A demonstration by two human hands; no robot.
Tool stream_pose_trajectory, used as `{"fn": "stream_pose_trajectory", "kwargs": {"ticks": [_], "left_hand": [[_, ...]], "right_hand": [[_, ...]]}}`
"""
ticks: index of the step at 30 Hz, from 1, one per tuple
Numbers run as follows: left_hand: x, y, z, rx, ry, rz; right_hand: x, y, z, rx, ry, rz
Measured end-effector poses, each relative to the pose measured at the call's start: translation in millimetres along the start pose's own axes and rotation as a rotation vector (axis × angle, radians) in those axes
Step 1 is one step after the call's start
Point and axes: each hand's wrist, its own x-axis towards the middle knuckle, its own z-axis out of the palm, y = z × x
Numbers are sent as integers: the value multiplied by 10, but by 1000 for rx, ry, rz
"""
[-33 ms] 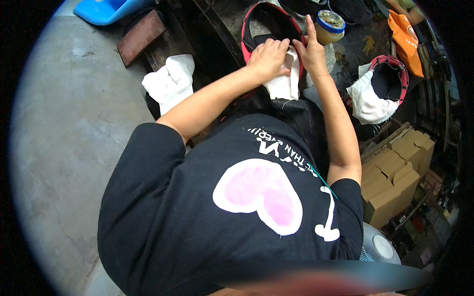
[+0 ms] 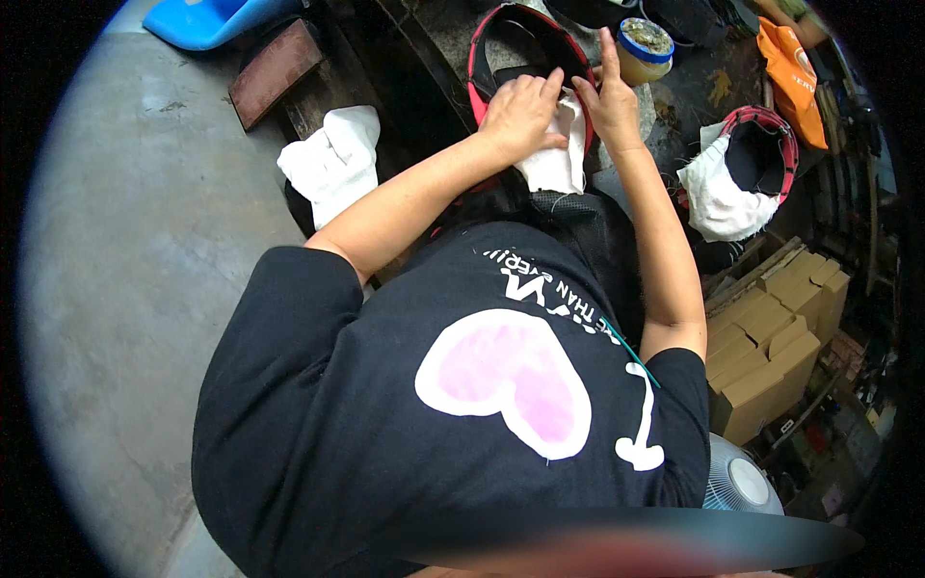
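Note:
A red-edged black hoop-shaped piece point(image 2: 475, 67), perhaps a cap or helmet part, stands upright-looking in front of me. White cloth point(image 2: 554, 171) lies against its near edge and hangs toward my lap. My left hand point(image 2: 520, 118) curls its fingers over the cloth and that edge, thumb pointing right across the cloth. At the cloth's right side, my right hand point(image 2: 612, 111) pinches the edge with its thumb, while its index finger points up and away. Its other fingers are mostly hidden. To the right lies a similar red-and-black hoop point(image 2: 792, 154) with white cloth point(image 2: 727, 204) around its near side.
A blue-rimmed jar point(image 2: 644, 63) stands just beyond my right hand. Folded white cloth point(image 2: 335, 159) rests at the left, near a reddish-brown block point(image 2: 277, 72) and a blue plastic seat point(image 2: 198, 21). Farther right are an orange bag point(image 2: 790, 82), cardboard boxes point(image 2: 771, 371) and a fan point(image 2: 742, 482).

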Motion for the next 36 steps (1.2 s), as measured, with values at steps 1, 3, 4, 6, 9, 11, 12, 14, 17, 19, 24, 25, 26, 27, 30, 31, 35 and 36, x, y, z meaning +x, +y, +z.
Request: {"fn": "stream_pose_trajectory", "kwargs": {"ticks": [1, 3, 4, 6, 9, 11, 12, 14, 17, 19, 24, 25, 26, 27, 30, 31, 35, 36], "left_hand": [[-31, -17, 41, -3, 40, -6], [-80, 0, 71, -13, 77, -1], [-85, 9, 66, -21, 161, 18], [-48, 2, 39, -51, 70, -37], [-55, -2, 46, -95, 33, -62], [-94, -14, 73, -8, 114, -6], [-118, -23, 84, 33, 145, 27], [-153, -39, 100, -39, 159, 48], [-152, -39, 109, -33, 150, 166], [-130, -23, 94, 38, 71, 278], [-103, 36, 61, 97, 0, 281], [-105, 38, 61, 131, 19, 295], [-106, 35, 64, 165, 38, 309], [-108, 28, 71, 166, 60, 309], [-110, -6, 99, 148, 106, 317], [-107, -16, 108, 129, 108, 328], [-86, -14, 88, 140, 180, 386], [-83, 2, 65, 57, 145, 355]], "right_hand": [[-21, -37, -64, -86, 105, -129], [-63, -122, -167, -147, 202, -355], [-104, -166, -185, -51, 123, -396], [-217, -223, -156, 62, -81, -311], [-280, -68, -95, 12, -102, 15], [-261, 145, -77, 49, -122, 290], [-264, 251, -84, 156, -116, 292], [-305, 380, -43, 68, -105, 147], [-312, 474, -35, 204, -31, 184], [-312, 456, -32, 218, -15, 167], [-286, 412, -43, 70, -89, 35], [-276, 419, -40, 66, -77, 5], [-269, 430, -35, 62, -65, -24], [-246, 450, -33, 110, -89, 121], [-200, 511, -22, 159, -52, 260], [-184, 537, -27, 150, -67, 299], [-153, 618, -4, 239, -96, 438], [-166, 631, 7, 262, -73, 415]]}}
